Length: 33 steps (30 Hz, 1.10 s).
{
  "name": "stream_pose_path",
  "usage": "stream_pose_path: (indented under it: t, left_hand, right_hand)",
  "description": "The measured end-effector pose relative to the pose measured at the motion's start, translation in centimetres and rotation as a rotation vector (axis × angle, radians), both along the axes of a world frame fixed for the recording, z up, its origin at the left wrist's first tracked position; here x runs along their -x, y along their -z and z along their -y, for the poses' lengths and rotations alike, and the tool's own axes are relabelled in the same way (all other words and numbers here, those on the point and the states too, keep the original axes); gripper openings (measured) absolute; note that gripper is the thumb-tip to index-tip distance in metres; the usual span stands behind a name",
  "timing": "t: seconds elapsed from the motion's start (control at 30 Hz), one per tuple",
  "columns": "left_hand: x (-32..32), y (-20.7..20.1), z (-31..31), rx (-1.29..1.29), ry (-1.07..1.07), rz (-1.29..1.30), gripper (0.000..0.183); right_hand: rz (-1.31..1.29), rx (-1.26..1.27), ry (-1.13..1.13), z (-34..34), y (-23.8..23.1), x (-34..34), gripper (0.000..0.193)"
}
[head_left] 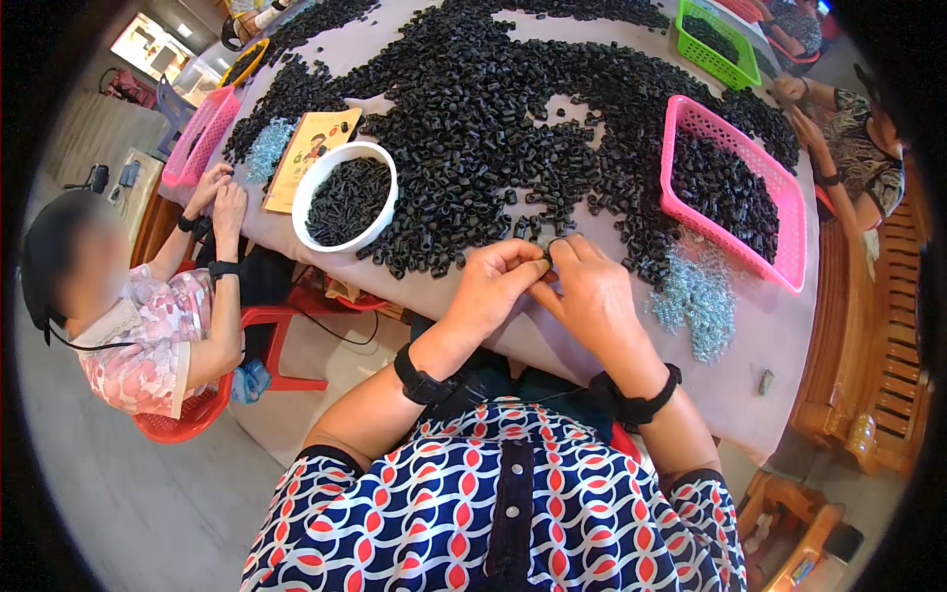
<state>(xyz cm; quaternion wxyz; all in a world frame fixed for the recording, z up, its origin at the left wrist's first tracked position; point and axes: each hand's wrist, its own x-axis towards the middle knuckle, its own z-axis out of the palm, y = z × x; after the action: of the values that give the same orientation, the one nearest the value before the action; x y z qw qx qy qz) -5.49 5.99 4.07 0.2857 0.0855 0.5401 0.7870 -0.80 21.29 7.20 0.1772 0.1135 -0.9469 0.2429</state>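
Close to the table's near edge, my left hand [495, 284] and my right hand [594, 286] meet with fingertips pinched together. Between them is a small black plastic piece [548, 256], mostly covered by the fingers. Just beyond them spreads a large heap of short black tubular plastic pieces [464, 128]. To the left of my hands stands a white round bowl [390, 212] holding slim black pieces [347, 201]. On the right lies a loose pile of tiny clear bluish parts [705, 301].
A pink basket [794, 232] of black pieces stands at the right, a green basket [752, 69] farther back. A yellow booklet [301, 158] lies beside the bowl. One person [148, 335] works at the left, another [858, 148] at the right. A wooden bench [868, 335] borders the table.
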Motion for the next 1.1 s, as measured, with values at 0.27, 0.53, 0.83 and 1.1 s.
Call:
stream_pose_path:
  t: [0.27,0.53,0.83,1.1]
  left_hand:
    - [0.1,0.9,0.3,0.163,0.105,-0.091,0.022]
    - [0.4,0.9,1.1,0.253,0.267,-0.052,0.034]
    - [0.1,0.9,0.6,0.223,0.192,-0.016,0.033]
    - [0.5,1.1,1.0,0.278,0.311,-0.044,0.036]
  right_hand:
    - [-0.012,-0.122,0.023,-0.1,1.4,0.3,0.025]
    - [-0.014,-0.121,-0.01,0.0,2.2,-0.1,0.02]
    - [-0.029,-0.13,-0.039,-0.6,2.1,0.1,0.021]
    - [-0.005,-0.121,-0.082,-0.6,2.3,-0.1,0.022]
